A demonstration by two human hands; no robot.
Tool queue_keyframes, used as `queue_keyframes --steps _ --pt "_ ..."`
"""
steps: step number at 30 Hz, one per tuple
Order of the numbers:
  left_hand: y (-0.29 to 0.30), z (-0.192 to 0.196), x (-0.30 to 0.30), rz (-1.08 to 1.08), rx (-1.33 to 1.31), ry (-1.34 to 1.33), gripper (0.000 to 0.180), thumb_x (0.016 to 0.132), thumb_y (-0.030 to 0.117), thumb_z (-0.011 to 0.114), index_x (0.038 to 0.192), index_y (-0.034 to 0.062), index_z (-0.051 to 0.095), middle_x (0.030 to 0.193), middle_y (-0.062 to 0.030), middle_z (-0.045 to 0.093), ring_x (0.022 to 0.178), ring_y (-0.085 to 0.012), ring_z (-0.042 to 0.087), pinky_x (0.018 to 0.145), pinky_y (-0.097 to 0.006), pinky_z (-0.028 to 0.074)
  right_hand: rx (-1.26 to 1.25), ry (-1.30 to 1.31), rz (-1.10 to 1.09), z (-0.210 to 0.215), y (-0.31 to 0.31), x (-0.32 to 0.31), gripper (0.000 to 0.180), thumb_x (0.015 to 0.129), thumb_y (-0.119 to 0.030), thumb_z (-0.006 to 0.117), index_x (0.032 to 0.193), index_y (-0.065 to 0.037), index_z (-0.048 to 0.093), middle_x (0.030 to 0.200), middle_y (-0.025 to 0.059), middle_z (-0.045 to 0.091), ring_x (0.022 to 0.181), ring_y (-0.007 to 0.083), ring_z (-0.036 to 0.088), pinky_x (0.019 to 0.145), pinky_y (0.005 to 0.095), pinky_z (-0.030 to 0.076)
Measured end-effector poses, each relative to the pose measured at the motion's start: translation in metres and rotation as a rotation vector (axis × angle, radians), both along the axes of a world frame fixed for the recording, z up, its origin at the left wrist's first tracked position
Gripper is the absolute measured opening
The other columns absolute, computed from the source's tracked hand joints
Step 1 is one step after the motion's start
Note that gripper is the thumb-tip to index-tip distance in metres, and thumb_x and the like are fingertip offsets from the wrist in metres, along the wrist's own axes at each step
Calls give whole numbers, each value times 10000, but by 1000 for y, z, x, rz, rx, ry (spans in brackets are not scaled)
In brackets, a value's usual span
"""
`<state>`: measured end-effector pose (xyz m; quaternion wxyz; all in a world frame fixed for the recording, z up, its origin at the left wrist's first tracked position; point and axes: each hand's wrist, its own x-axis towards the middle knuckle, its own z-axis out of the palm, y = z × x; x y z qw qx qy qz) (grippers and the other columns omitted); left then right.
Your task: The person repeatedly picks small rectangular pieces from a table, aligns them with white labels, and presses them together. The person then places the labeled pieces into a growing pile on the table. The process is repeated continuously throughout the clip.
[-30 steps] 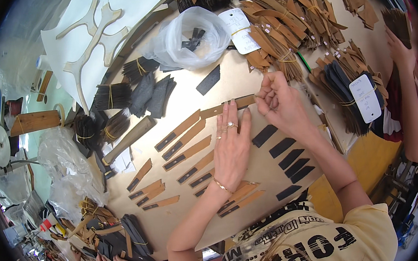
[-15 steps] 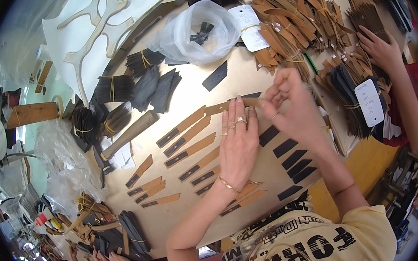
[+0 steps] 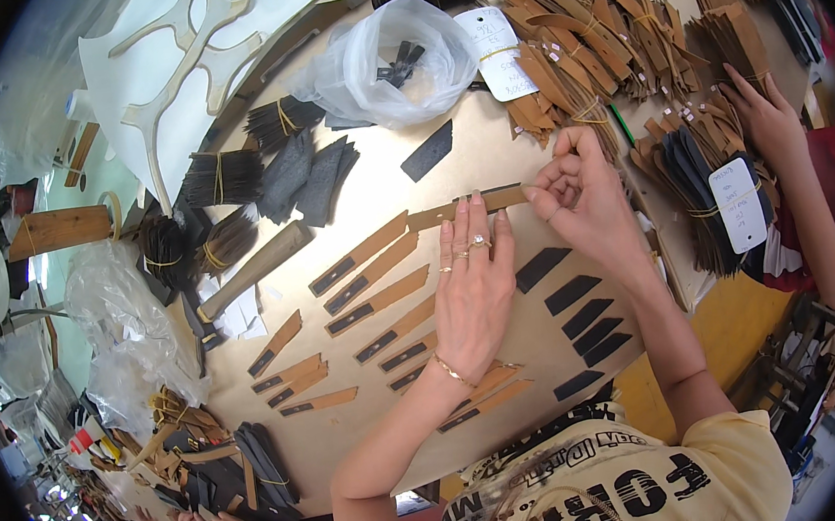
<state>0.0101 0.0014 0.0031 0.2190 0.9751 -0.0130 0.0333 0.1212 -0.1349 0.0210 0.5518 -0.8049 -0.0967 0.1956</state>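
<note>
A brown leather strip (image 3: 427,219) with a dark piece along its right end lies on the table. My left hand (image 3: 472,275) rests flat over its middle, fingers stretched out and holding nothing, rings on the fingers. At the strip's dark right end, my right hand (image 3: 582,189) has thumb and forefinger pinched together on the tip, the other fingers curled. Left of my left hand, several brown leather strips (image 3: 377,257) with black end patches lie in slanted rows. Several loose black leather pieces (image 3: 570,294) lie in a column below my right hand.
A clear plastic bag (image 3: 391,92) holds small black pieces. Banded dark bundles (image 3: 219,179) and a wooden-handled hammer (image 3: 256,269) lie left. Brown strip bundles (image 3: 597,32) with a white tag fill the far right. Co-workers' hands (image 3: 763,112) show at right and lower left.
My right hand, blurred before, has come down and steadied at the strip's right end, its thumb and forefinger pinched there. My left hand stays on the strip.
</note>
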Motion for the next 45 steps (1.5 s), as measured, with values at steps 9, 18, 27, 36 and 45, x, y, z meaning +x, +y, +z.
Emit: queue_keyframes --steps 9,18,27,36,45 --pt "1 -1 0 -23 81 4 451 874 58 548 1318 -19 526 1460 -253 430 1400 -351 400 1188 -457 283 -126 -187 74 1 -1 -5 235 866 8 651 1077 -34 555 777 27 614 621 77 541 565 213 428" --pt "28 9 6 116 -102 -37 381 867 75 629 1246 44 602 1372 -197 514 1296 -350 482 1058 -482 348 -646 -1036 231 -12 2 -27 290 803 -34 678 1056 -159 742 1091 73 594 1031 261 580 800 385 457" --pt "38 23 2 312 -65 11 193 837 188 732 1007 101 702 1119 -94 666 1180 -258 556 1060 -453 300 -497 -954 326 8 -7 -38 322 809 -61 696 1131 -67 692 1185 96 601 1106 306 564 923 412 439" --pt "29 34 -2 438 -680 155 205 861 127 709 1020 -2 701 720 -99 677 643 -196 638 620 -307 503 -285 -908 297 -8 10 -61 326 814 -95 711 1131 -39 662 1039 90 632 1015 272 609 848 403 500" --pt "-9 11 -3 110 -45 -238 300 894 54 626 1192 17 614 1329 -242 524 1238 -403 514 1037 -498 426 -340 -418 -4 3 -17 -2 261 895 -162 688 1109 -17 652 962 134 622 843 253 625 764 337 502"
